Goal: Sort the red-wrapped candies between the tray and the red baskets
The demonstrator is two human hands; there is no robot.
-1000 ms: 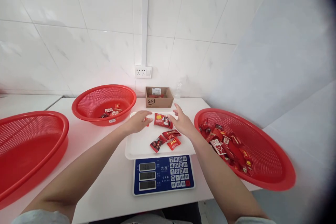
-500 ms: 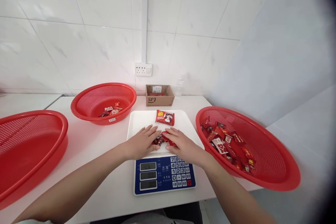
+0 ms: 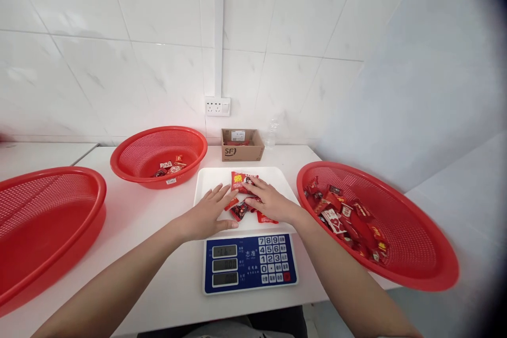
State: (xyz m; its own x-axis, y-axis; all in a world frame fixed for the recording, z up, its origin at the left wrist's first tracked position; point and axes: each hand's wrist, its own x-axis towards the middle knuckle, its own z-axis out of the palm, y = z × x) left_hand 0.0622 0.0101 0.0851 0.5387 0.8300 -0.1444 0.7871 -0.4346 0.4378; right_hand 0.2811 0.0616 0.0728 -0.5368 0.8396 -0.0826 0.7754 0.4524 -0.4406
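On the white pan (image 3: pixel 206 179) of a digital scale (image 3: pixel 249 264) lie several red-wrapped candies (image 3: pixel 238 211) and a larger red packet (image 3: pixel 238 179) with a yellow patch and a printed figure. My left hand (image 3: pixel 209 214) spreads over the left side of the pan, its fingers apart beside the candies. My right hand (image 3: pixel 271 200) reaches over the candies, fingers outstretched, fingertips at the larger packet and partly covering it. Neither hand is closed around anything.
To the right, a red basket (image 3: pixel 428 237) holds many wrapped candies (image 3: pixel 348 216). A red basket (image 3: pixel 130 148) at back left holds a few more. Another red basket (image 3: pixel 91 190) stands at far left. Behind the scale are an SF cardboard box (image 3: pixel 242 154) and a clear plastic bottle (image 3: pixel 271 132).
My right hand has moved forward, from the candies to the larger packet. The left hand has drawn slightly left with fingers spread. More of the candies show between the hands.
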